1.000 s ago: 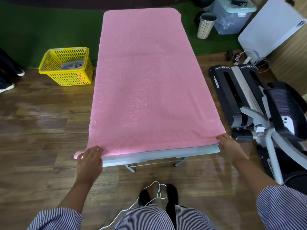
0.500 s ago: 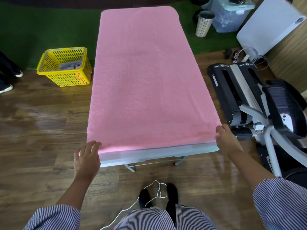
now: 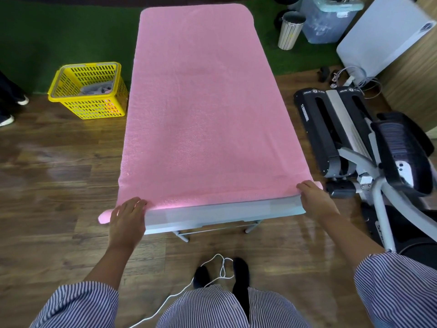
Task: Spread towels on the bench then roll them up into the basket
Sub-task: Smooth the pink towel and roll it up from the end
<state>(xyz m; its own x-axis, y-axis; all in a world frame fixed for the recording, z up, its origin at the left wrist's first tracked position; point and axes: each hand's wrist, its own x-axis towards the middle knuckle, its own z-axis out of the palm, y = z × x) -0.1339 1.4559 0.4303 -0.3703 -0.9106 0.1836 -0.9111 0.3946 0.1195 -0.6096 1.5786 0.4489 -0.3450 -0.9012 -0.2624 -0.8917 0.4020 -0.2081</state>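
A pink towel (image 3: 203,110) lies spread flat over the whole bench (image 3: 212,215), whose grey-white front edge shows below it. My left hand (image 3: 127,216) presses on the towel's near-left corner, and a small rolled pink end sticks out to its left. At the near-right corner, my right hand (image 3: 314,200) grips the towel, with a bit of pink showing past the fingers. The yellow basket (image 3: 94,108) stands on the floor left of the bench with a grey towel (image 3: 97,88) inside.
A black and grey exercise machine (image 3: 343,129) stands close to the bench's right side. A ribbed bin (image 3: 289,31), a plastic storage box (image 3: 328,20) and a white panel (image 3: 383,39) are at the back right. A white cable (image 3: 212,268) lies by my feet. Someone's shoes (image 3: 7,118) are at far left.
Both hands have closed over the towel's near corners. The near edge has bunched into a thin roll, and its pink end now sticks out beyond my left hand.
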